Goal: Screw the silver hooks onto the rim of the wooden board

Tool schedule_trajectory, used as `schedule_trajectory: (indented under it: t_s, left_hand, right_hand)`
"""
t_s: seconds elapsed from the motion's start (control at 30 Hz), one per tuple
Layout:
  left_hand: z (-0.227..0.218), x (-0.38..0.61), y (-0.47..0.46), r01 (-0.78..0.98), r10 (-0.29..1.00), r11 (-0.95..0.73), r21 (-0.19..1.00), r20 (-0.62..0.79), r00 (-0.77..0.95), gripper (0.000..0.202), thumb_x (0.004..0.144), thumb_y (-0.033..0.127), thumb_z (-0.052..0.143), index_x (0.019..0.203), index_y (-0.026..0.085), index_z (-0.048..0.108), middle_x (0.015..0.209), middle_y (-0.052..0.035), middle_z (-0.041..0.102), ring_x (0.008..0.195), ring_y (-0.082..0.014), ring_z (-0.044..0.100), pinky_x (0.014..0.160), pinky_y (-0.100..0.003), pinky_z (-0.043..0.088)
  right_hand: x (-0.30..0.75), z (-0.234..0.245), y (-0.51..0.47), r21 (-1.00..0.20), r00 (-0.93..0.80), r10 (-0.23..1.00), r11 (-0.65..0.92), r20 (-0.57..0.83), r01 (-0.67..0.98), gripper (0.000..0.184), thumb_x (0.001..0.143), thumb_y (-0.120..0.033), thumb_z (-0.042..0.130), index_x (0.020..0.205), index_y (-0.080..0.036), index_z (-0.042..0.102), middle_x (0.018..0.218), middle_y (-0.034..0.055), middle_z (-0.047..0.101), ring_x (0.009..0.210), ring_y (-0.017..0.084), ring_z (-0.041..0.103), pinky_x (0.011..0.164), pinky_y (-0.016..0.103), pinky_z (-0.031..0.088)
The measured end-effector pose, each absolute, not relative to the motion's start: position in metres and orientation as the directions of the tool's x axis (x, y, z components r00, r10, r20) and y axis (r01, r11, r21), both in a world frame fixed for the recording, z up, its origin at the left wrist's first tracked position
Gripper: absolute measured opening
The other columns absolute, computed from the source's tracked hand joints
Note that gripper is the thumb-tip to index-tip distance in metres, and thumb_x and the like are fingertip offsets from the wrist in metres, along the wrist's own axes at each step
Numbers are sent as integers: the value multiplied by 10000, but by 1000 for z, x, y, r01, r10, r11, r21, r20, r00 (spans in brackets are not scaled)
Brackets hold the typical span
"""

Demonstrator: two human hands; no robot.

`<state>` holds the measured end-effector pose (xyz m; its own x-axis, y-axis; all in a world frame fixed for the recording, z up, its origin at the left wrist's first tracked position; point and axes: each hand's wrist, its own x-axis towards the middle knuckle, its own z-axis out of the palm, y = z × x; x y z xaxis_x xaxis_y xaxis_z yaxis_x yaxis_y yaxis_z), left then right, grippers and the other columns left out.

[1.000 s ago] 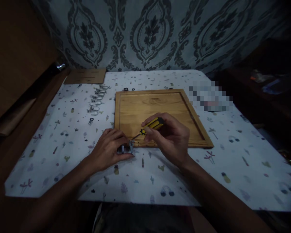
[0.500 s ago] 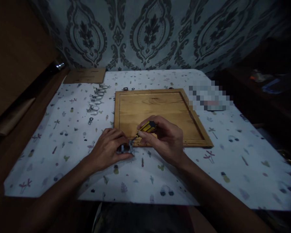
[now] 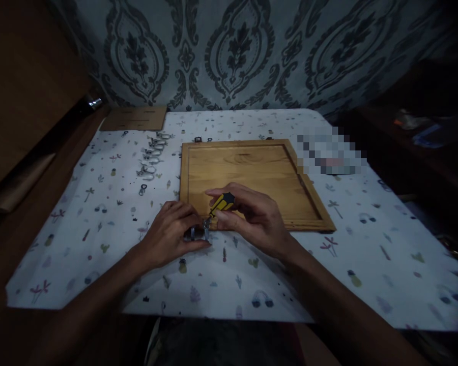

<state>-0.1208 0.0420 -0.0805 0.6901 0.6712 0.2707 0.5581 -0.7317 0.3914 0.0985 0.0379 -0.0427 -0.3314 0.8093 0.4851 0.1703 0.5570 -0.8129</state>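
My left hand (image 3: 170, 231) is closed on a small metal bracket (image 3: 201, 233) and presses it down on the patterned cloth, just in front of the wooden board (image 3: 252, 173). In my right hand (image 3: 252, 216) a yellow and black screwdriver (image 3: 221, 202) is pinched between the fingers. Its tip points down and left onto the bracket. Both hands sit close together at the board's near left corner.
A row of several metal hooks (image 3: 152, 157) lies on the cloth left of the board. A piece of cardboard (image 3: 135, 119) rests at the far left corner. A blurred-out object (image 3: 330, 152) sits right of the board. Dark furniture flanks both sides.
My right hand has slid left and lowered along the screwdriver, so less of the handle shows and the tip now meets the bracket. My left hand has stayed put.
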Motion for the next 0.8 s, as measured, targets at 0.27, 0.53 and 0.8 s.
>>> schedule_trajectory:
  t_s: [0.27, 0.53, 0.8]
  left_hand:
    - [-79, -119, 41, 564, 669, -736, 375, 278, 689, 393, 886, 538, 681, 1081, 197, 693, 983, -47, 688, 932, -242, 617, 838, -390, 437]
    - [-81, -121, 42, 561, 669, -733, 384, 262, 695, 414, 894, 560, 657, 1101, 204, 689, 1051, -60, 695, 991, -258, 620, 870, -417, 442]
    - [-84, -120, 42, 552, 655, -751, 361, 308, 690, 424, 898, 568, 648, 1106, 201, 691, 997, -56, 695, 939, -249, 624, 837, -420, 457]
  right_hand:
    - [94, -50, 39, -801, -201, 827, 560, 526, 209, 265, 837, -367, 785, 783, -188, 597, 766, 7, 616, 661, 129, 589, 563, 247, 474]
    - [96, -49, 34, -899, -283, 872, 433, 400, 65, 243, 893, -328, 723, 1082, -186, 666, 890, 25, 671, 670, 118, 641, 588, 244, 553]
    - [95, -47, 40, -760, -273, 785, 613, 556, 216, 190, 864, -305, 764, 810, -170, 643, 745, 10, 633, 663, 128, 620, 543, 235, 490]
